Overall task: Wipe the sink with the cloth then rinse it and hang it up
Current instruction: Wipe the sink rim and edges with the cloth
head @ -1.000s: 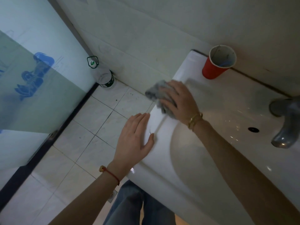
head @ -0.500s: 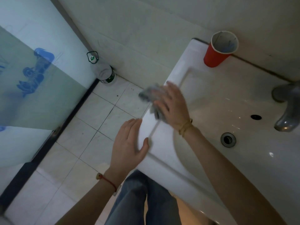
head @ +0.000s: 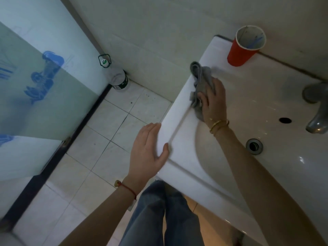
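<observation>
Pressing grey cloth on white sink rim, right hand.

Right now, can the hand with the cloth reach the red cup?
Probably yes. The right hand with the cloth is on the sink rim, with only bare rim between it and the red cup.

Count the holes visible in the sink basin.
2. The drain sits at the bottom of the sink bowl; the small dark overflow hole is on the back wall just left of the faucet. The arm may hide others.
</observation>
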Available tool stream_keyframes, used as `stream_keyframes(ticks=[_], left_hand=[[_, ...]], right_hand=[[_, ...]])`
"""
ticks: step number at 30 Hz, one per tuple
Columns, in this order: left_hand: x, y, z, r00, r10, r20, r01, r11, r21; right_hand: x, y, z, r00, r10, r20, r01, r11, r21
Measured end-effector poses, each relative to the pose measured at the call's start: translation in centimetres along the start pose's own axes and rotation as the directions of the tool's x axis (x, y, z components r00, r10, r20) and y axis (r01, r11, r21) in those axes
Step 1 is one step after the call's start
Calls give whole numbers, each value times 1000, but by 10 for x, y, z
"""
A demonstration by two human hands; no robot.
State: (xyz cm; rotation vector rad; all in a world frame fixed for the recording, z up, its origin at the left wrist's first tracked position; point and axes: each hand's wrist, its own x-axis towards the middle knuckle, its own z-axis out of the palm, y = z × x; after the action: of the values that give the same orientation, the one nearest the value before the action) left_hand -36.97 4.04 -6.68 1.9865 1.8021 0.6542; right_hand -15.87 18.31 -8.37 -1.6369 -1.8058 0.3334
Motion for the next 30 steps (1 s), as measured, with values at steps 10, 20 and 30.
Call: stream_keyframes(ticks=[10,20,30], left_hand=[[0,2,1,1000,-14,12,14,1000,-24],[-1,4,0,999,-31,31,32,999,-22],[0,4,-2,1000,-10,16,11,997,-70]], right_hand=[[-62,9,-1,991,-53,122,83,964,-253],[-69,2,0,991,-32,128,71,947,-314],[-5,16,-10,984,73,161,-12,937,-349]])
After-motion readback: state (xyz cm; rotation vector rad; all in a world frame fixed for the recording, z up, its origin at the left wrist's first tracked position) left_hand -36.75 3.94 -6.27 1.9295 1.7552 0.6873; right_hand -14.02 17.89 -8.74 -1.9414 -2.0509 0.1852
